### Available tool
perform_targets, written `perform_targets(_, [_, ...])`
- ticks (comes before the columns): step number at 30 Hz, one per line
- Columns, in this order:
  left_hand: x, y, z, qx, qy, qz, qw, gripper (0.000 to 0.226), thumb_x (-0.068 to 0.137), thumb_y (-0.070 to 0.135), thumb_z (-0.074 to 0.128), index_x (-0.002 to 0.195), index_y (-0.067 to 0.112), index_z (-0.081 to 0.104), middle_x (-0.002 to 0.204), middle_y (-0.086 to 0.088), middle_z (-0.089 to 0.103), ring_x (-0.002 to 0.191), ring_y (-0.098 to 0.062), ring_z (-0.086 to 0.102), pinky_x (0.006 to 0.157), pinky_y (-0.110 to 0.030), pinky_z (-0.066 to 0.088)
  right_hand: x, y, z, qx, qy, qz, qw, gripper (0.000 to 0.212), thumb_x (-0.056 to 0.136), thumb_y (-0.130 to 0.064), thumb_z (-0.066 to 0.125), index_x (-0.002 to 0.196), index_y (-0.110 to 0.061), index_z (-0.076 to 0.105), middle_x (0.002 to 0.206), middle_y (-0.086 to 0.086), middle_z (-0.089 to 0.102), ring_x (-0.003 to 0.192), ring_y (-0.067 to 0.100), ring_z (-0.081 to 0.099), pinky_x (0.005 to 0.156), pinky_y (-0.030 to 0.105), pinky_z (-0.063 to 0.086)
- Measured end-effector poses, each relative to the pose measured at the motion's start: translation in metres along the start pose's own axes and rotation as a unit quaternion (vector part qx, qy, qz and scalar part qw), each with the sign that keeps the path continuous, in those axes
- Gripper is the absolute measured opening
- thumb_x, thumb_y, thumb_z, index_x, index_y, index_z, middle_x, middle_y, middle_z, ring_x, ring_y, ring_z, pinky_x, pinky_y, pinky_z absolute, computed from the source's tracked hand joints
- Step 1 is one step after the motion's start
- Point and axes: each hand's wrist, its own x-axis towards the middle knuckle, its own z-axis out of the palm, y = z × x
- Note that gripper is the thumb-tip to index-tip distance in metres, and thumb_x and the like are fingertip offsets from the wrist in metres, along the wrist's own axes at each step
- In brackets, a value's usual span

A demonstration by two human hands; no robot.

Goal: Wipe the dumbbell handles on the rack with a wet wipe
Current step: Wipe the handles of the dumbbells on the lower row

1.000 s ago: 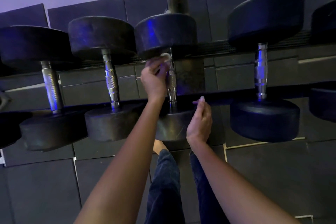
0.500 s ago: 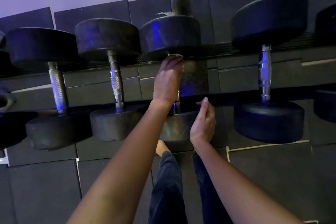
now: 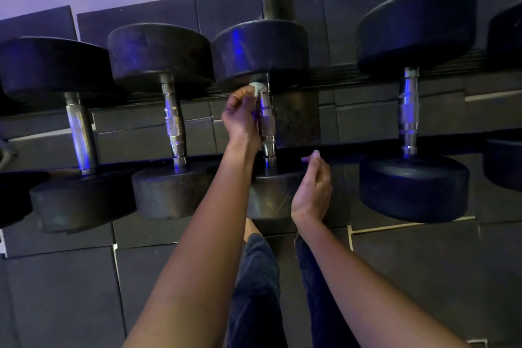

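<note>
Dark rubber floor tiles and a purple-lit wall frame the rack (image 3: 353, 147), where several dumbbells lie across the rails. The left hand (image 3: 243, 116) pinches a small bunched wet wipe (image 3: 256, 87) against the far end of the middle dumbbell's handle (image 3: 267, 121), just under its far head. The right hand (image 3: 312, 186) sits beside the near head (image 3: 268, 198) with its fingers loosely curled, holding nothing. The wad is small and held only at the fingertips, so it could likely slip out on the knurled metal and drop between the rails. It touches one side of the handle, so the back could well be missed. A hard stroke might also roll the dumbbell, since nothing grips it firmly.
</note>
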Motion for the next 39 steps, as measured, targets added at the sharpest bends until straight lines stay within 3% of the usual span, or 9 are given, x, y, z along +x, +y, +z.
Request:
perform_targets(7, [0.002, 0.006, -0.005, -0.036, -0.030, -0.158, 0.986, 0.027, 0.097, 0.006, 0.045, 0.071, 0.012, 0.049, 0.039, 0.005, 0.047, 0.036, -0.007, 0.045, 0.041, -0.017, 0.041, -0.001, -0.001, 0.000, 0.017, -0.005, 0.008, 1.000, 0.044, 0.098, -0.046, 0.029, 0.103, -0.019, 0.063, 0.103, -0.009, 0.056, 0.095, 0.008, 0.049, 0.078, 0.028, 0.033])
perform_targets(12, [-0.015, 0.014, -0.023, 0.154, -0.103, 0.027, 0.982, 0.020, 0.088, -0.006, 0.054, 0.078, 0.011, 0.056, 0.053, 0.011, 0.060, 0.048, 0.002, 0.050, 0.050, -0.013, 0.041, 0.000, 0.000, 0.001, 0.019, 0.001, 0.002, 1.000, 0.043, 0.098, -0.047, 0.029, 0.100, -0.020, 0.063, 0.104, -0.009, 0.056, 0.100, 0.011, 0.051, 0.084, 0.030, 0.038])
perform_targets(18, [-0.038, 0.022, -0.049, 0.485, -0.159, 0.124, 0.851, 0.017, 0.077, 0.008, 0.073, 0.075, 0.022, 0.063, 0.083, 0.002, 0.068, 0.080, -0.014, 0.067, 0.073, -0.028, 0.054, -0.003, -0.005, -0.001, 0.023, -0.005, 0.007, 1.000, 0.044, 0.098, -0.047, 0.030, 0.102, -0.018, 0.063, 0.105, -0.005, 0.058, 0.095, 0.012, 0.051, 0.077, 0.028, 0.033])
perform_targets(23, [-0.022, 0.036, -0.017, 0.552, -0.145, 0.277, 0.773, 0.017, 0.081, 0.008, 0.062, 0.090, 0.019, 0.071, 0.106, -0.005, 0.062, 0.087, -0.022, 0.063, 0.077, -0.030, 0.049, -0.003, -0.005, -0.002, 0.025, -0.015, 0.016, 0.999, 0.044, 0.098, -0.048, 0.029, 0.104, -0.019, 0.062, 0.103, -0.008, 0.056, 0.093, 0.009, 0.049, 0.076, 0.027, 0.033])
perform_targets(28, [-0.048, 0.028, -0.043, 0.619, -0.243, 0.310, 0.680, 0.012, 0.086, 0.012, 0.063, 0.092, 0.011, 0.073, 0.109, -0.004, 0.063, 0.094, -0.020, 0.063, 0.078, -0.020, 0.043, -0.005, -0.007, -0.005, 0.016, -0.021, 0.011, 1.000, 0.043, 0.098, -0.046, 0.028, 0.105, -0.019, 0.061, 0.102, -0.009, 0.054, 0.091, 0.007, 0.048, 0.071, 0.027, 0.031])
perform_targets(32, [-0.042, 0.026, -0.042, 0.653, -0.282, 0.339, 0.615, 0.016, 0.089, 0.012, 0.057, 0.088, 0.004, 0.071, 0.108, -0.011, 0.061, 0.094, -0.026, 0.059, 0.078, -0.027, 0.044, -0.005, -0.007, -0.005, 0.013, -0.025, 0.014, 0.999, 0.045, 0.098, -0.048, 0.027, 0.109, -0.020, 0.060, 0.106, -0.007, 0.056, 0.093, 0.008, 0.048, 0.072, 0.028, 0.031])
perform_targets(33, [-0.036, 0.028, -0.034, 0.641, -0.280, 0.348, 0.625, 0.016, 0.086, 0.013, 0.059, 0.086, 0.004, 0.072, 0.104, -0.011, 0.061, 0.090, -0.025, 0.060, 0.076, -0.029, 0.047, -0.004, -0.007, -0.005, 0.012, -0.026, 0.015, 0.999, 0.045, 0.098, -0.048, 0.026, 0.109, -0.020, 0.060, 0.106, -0.008, 0.056, 0.093, 0.008, 0.048, 0.073, 0.028, 0.031])
perform_targets(36, [-0.019, 0.032, -0.014, 0.584, -0.226, 0.306, 0.717, 0.019, 0.081, 0.019, 0.062, 0.092, 0.008, 0.073, 0.105, -0.006, 0.062, 0.091, -0.012, 0.058, 0.080, -0.017, 0.044, -0.004, -0.007, -0.004, 0.011, -0.026, 0.018, 0.999, 0.045, 0.098, -0.048, 0.026, 0.110, -0.019, 0.060, 0.106, -0.008, 0.056, 0.092, 0.008, 0.048, 0.072, 0.027, 0.031])
perform_targets(39, [-0.034, 0.031, -0.019, 0.578, -0.221, 0.311, 0.722, 0.017, 0.086, 0.014, 0.065, 0.099, 0.005, 0.071, 0.108, -0.003, 0.059, 0.098, -0.017, 0.057, 0.080, -0.013, 0.040, -0.005, -0.006, -0.004, 0.010, -0.027, 0.014, 0.999, 0.046, 0.098, -0.048, 0.027, 0.114, -0.019, 0.059, 0.112, -0.004, 0.058, 0.095, 0.009, 0.050, 0.072, 0.026, 0.033])
